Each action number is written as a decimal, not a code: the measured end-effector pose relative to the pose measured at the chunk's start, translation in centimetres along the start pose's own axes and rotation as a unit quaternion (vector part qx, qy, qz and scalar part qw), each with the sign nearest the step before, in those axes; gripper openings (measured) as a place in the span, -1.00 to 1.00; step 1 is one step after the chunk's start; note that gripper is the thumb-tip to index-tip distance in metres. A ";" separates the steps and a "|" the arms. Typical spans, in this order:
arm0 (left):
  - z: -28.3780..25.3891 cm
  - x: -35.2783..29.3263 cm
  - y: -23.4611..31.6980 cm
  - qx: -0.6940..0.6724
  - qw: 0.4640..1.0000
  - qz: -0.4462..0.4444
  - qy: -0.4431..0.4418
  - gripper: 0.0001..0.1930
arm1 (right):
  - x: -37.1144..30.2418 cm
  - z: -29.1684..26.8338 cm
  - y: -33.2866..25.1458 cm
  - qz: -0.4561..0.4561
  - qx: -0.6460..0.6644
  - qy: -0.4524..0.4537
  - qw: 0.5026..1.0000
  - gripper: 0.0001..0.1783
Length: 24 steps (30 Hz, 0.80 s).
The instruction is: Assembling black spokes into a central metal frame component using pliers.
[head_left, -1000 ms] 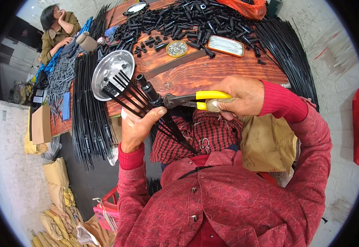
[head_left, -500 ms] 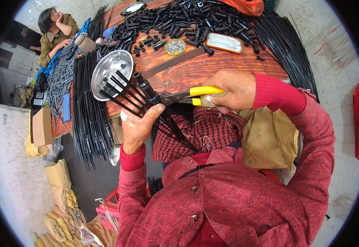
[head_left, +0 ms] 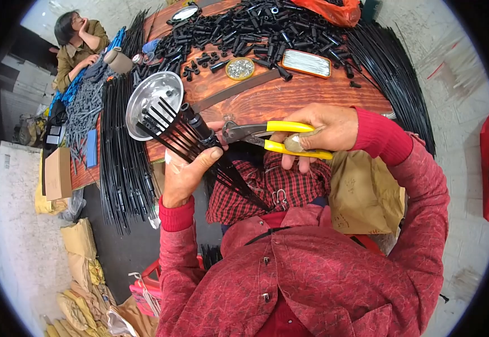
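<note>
Yellow-handled pliers [head_left: 272, 127] now wide open

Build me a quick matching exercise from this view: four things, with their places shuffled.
Things
1. yellow-handled pliers
2. bundle of thin black rods
3. orange bag
4. brown paper bag

Places
A. right of the checked cloth
B. in the left hand
C. far side of the table
D. in the right hand

Pairs: 1-D, 2-B, 3-C, 4-A
</note>
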<state>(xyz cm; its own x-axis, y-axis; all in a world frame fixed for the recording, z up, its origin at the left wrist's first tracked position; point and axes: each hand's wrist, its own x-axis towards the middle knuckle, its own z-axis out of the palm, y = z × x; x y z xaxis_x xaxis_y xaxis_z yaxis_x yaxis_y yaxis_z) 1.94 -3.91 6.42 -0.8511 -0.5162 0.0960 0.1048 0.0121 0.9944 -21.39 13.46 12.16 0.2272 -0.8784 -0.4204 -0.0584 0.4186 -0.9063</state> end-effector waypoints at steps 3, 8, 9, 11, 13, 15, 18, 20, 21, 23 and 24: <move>0.3 0.1 0.3 0.000 1.000 0.005 0.000 -0.59 | 0.3 -0.3 0.3 -0.015 0.002 -0.014 1.000 -0.64; -0.1 0.2 -0.2 0.003 1.000 0.014 -0.002 -0.64 | 0.6 -0.3 0.0 -0.014 0.009 -0.023 1.000 -0.63; -0.1 0.2 -0.3 0.010 1.000 0.013 0.002 -0.65 | 0.7 -0.3 -0.1 -0.012 0.006 -0.021 1.000 -0.63; -0.1 0.2 -0.4 0.002 1.000 0.014 0.003 -0.65 | 0.8 -0.3 0.0 -0.013 0.013 -0.025 1.000 -0.63; -0.1 0.1 -0.4 -0.005 1.000 0.015 0.002 -0.65 | 0.9 -0.3 -0.1 -0.013 0.020 -0.028 0.999 -0.63; 0.0 0.0 -0.3 -0.009 1.000 0.014 0.015 -0.64 | 0.9 -0.3 -0.4 -0.002 0.005 -0.024 1.000 -0.62; -0.2 0.1 -0.5 -0.024 0.999 0.022 0.006 -0.64 | 1.1 -0.4 -0.1 -0.006 0.018 -0.035 0.999 -0.61; -0.4 0.1 -0.6 -0.023 1.000 0.019 0.004 -0.63 | 1.2 -0.4 0.1 -0.012 0.013 -0.037 0.999 -0.60; -0.4 0.2 -0.6 -0.021 1.000 0.016 0.002 -0.62 | 1.2 -0.4 0.2 -0.018 0.007 -0.039 0.999 -0.60; -0.4 0.1 -0.6 -0.027 0.999 0.017 0.009 -0.62 | 1.5 -0.4 0.9 -0.019 0.025 -0.041 0.999 -0.59; -0.4 0.0 -0.6 -0.034 0.999 0.018 0.015 -0.61 | 1.7 -0.3 1.2 -0.020 0.042 -0.041 0.998 -0.58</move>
<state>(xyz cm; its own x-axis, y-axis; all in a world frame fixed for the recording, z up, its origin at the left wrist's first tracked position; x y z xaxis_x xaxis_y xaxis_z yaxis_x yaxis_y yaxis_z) 2.06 -4.27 5.78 -0.8307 -0.5414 0.1297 0.1709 -0.0263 0.9849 -21.37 12.42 10.36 0.3072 -0.8740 -0.3766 0.0333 0.4054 -0.9135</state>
